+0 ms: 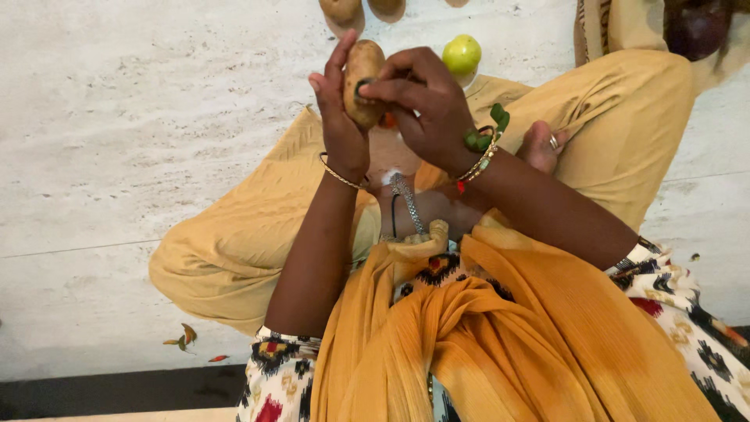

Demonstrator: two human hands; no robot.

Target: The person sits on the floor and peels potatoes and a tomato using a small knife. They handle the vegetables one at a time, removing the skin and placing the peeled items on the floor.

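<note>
We've got our left hand [340,117] wrapped around a potato [362,82]. Our right hand [426,105] pinches a peeler [364,86] against it, above the floor [141,117].

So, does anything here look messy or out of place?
Only small scraps lie loose on the floor by the knee, green and red bits. Otherwise the left hand holds the potato and the right hand works on it.
</note>
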